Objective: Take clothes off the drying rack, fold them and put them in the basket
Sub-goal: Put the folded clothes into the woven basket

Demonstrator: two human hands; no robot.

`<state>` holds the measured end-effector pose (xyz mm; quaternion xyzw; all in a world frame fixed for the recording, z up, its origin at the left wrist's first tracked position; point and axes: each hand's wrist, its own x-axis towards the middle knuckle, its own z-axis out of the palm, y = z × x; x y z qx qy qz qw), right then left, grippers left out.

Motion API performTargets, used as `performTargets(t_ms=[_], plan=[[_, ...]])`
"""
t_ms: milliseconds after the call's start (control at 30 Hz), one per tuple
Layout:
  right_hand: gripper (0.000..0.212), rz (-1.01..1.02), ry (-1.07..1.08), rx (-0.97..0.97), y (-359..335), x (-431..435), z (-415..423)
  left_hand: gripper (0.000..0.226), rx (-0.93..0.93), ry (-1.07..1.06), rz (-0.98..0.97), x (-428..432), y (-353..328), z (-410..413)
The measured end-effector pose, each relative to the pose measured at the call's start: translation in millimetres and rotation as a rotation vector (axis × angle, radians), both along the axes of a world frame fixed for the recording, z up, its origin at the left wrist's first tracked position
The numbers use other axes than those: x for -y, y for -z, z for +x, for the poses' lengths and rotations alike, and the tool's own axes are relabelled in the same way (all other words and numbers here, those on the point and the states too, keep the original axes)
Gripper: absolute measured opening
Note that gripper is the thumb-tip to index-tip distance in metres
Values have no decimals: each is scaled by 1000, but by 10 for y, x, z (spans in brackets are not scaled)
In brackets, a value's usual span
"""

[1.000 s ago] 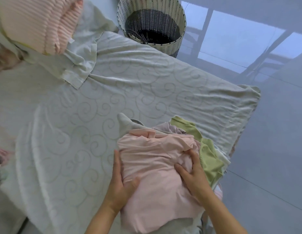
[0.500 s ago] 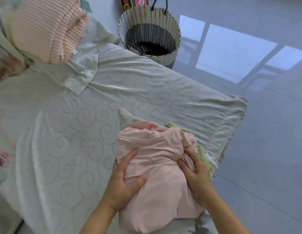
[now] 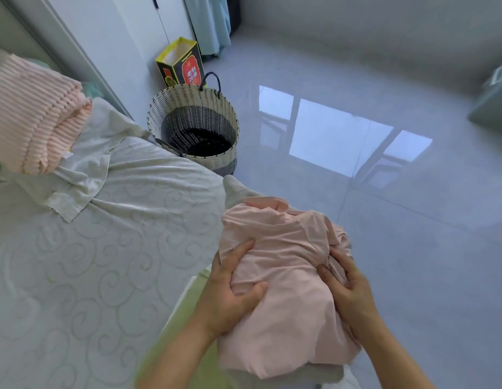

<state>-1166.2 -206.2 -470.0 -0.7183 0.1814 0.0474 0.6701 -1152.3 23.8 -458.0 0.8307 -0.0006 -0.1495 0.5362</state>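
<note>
A stack of folded clothes with a pale pink garment (image 3: 289, 279) on top is lifted off the bed, held between both hands at the lower middle. My left hand (image 3: 233, 290) grips its left side, thumb on top. My right hand (image 3: 345, 287) grips its right side. A grey-white piece (image 3: 235, 189) sticks out at the far end of the stack, and green fabric (image 3: 188, 332) shows under my left forearm. The woven basket (image 3: 157, 113), cream with a dark band and black handles, stands on the floor beyond the bed's corner, nothing visible inside.
The bed with a swirl-patterned grey cover (image 3: 75, 262) fills the left. A pink ribbed blanket (image 3: 31, 116) and a pale garment (image 3: 84, 167) lie at its far left. A yellow and black gift bag (image 3: 179, 66) stands behind the basket. Glossy tiled floor (image 3: 384, 220) stretches to the right.
Both hands have lifted the stack off the bed and carried it to the right, past the bed's edge. The view has swung up, showing more floor and the whole basket.
</note>
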Motion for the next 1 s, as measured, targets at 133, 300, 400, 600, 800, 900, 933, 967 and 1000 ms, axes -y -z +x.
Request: performTargets(t_ms=[133, 300, 400, 600, 800, 900, 933, 967, 1000], plan=[[37, 0, -44, 14, 0, 655, 593, 70, -9, -57, -14, 662, 63, 487], [38, -55, -160, -3, 8, 1377, 1409, 70, -34, -162, -26, 1367, 131, 1064], [38, -86, -202, 7, 32, 1632, 1851, 71, -12, -193, -27, 1625, 160, 1405], [40, -100, -266, 44, 100, 1757, 2692, 70, 24, -242, -39, 1770, 225, 2155], [39, -77, -288, 38, 273, 1746, 3620, 70, 31, -284, -69, 1795, 387, 3045], [39, -89, -308, 43, 374, 1757, 4065, 70, 33, -300, -81, 1809, 496, 3447], [39, -90, -316, 46, 394, 1761, 4208, 70, 31, -307, -84, 1820, 532, 3579], [40, -94, -323, 50, 420, 1770, 4363, 70, 24, -317, -92, 1832, 569, 3715], [40, -98, -327, 46, 458, 1782, 4514, 69, 20, -324, -95, 1841, 609, 3844]])
